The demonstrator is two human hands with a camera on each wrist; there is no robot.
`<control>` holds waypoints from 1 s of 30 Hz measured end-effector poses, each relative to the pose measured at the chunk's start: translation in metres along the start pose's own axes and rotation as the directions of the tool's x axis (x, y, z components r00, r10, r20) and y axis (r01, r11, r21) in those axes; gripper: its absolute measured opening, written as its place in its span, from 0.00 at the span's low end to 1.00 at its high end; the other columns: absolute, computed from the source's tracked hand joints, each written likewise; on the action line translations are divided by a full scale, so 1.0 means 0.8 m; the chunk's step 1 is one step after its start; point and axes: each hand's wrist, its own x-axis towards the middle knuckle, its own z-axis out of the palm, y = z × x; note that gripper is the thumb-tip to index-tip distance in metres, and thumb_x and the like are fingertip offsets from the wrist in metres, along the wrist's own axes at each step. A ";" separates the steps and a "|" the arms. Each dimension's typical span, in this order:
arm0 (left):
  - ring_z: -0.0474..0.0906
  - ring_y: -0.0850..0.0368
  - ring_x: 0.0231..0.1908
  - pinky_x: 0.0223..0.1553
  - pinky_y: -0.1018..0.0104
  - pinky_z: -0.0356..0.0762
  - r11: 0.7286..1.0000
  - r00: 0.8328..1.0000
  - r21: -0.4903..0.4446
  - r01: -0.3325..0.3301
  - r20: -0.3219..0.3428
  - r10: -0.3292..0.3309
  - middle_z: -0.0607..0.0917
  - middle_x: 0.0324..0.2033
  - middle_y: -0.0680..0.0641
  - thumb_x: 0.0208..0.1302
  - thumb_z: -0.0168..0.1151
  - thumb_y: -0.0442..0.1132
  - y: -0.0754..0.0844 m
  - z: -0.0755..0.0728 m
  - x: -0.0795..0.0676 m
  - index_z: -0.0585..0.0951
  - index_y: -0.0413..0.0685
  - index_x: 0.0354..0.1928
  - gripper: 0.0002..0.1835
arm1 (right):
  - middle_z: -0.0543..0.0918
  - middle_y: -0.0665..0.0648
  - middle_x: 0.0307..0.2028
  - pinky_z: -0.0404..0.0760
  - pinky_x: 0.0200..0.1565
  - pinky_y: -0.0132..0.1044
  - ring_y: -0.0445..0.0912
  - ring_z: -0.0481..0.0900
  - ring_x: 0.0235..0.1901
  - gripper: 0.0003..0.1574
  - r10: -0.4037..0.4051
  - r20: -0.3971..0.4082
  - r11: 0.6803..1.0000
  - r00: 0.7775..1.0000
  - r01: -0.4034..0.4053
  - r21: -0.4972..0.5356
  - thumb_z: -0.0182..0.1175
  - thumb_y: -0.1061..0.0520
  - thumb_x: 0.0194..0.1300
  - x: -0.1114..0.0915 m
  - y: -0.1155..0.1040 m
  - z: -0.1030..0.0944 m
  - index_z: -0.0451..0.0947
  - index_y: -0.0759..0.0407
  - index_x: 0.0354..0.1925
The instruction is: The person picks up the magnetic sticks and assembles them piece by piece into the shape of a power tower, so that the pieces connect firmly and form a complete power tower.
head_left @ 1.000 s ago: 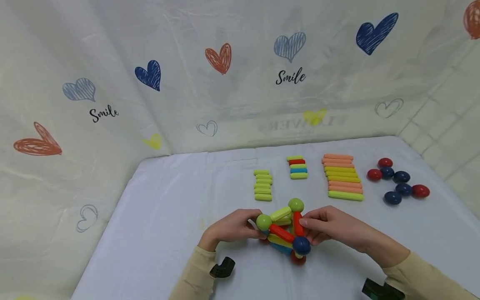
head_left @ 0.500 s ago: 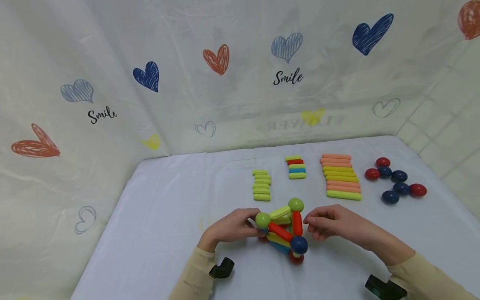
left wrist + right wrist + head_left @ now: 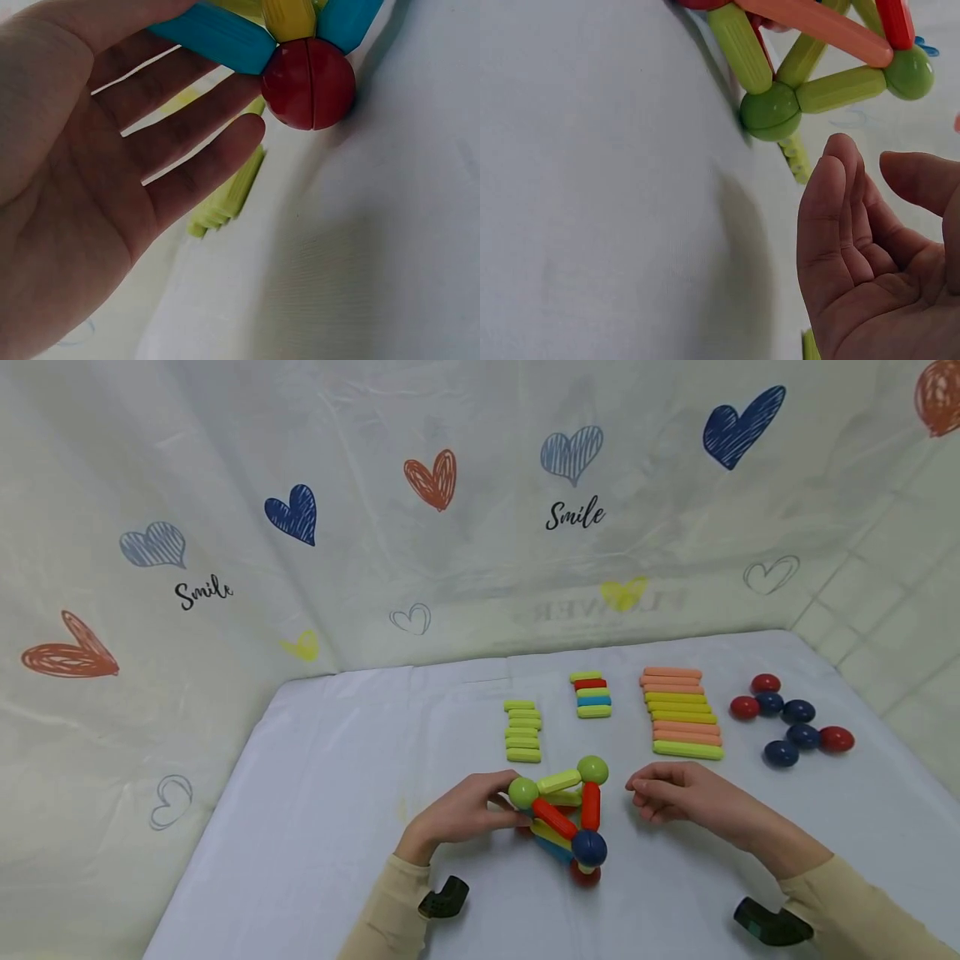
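A frame of magnetic rods and balls [image 3: 555, 818] stands on the white cloth, with red, yellow, lime and blue rods. Two light green balls and a dark blue ball [image 3: 589, 848] top it. My left hand [image 3: 467, 810] holds its left side between thumb and fingers. The left wrist view has a red ball [image 3: 309, 84] at its base, joined to a blue rod [image 3: 217, 37]. My right hand [image 3: 686, 793] hovers right of the frame with nothing between thumb and fingers. From the right wrist, an orange rod [image 3: 817, 30] and a green ball [image 3: 771, 112] show.
Behind the frame lie a row of short lime rods [image 3: 522, 731] and a mixed short row [image 3: 592, 695]. Longer orange, yellow and lime rods [image 3: 682, 713] lie farther right. Red and dark blue balls [image 3: 804, 737] are grouped at the right. A printed curtain [image 3: 480, 552] hangs behind.
My right hand has let go of the red rod and drawn away to the right. The frame has turned slightly, its blue ball shifting left, while my left hand keeps its hold.
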 end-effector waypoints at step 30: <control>0.80 0.67 0.46 0.51 0.69 0.78 1.000 0.999 -0.020 0.016 -0.032 -0.017 0.83 0.42 0.59 0.65 0.66 0.39 -0.002 -0.002 -0.001 0.80 0.54 0.46 0.09 | 0.81 0.60 0.46 0.82 0.42 0.34 0.48 0.79 0.42 0.33 -0.088 -0.329 0.967 0.940 0.001 -0.256 0.53 0.42 0.73 -0.010 0.010 -0.030 0.70 0.67 0.61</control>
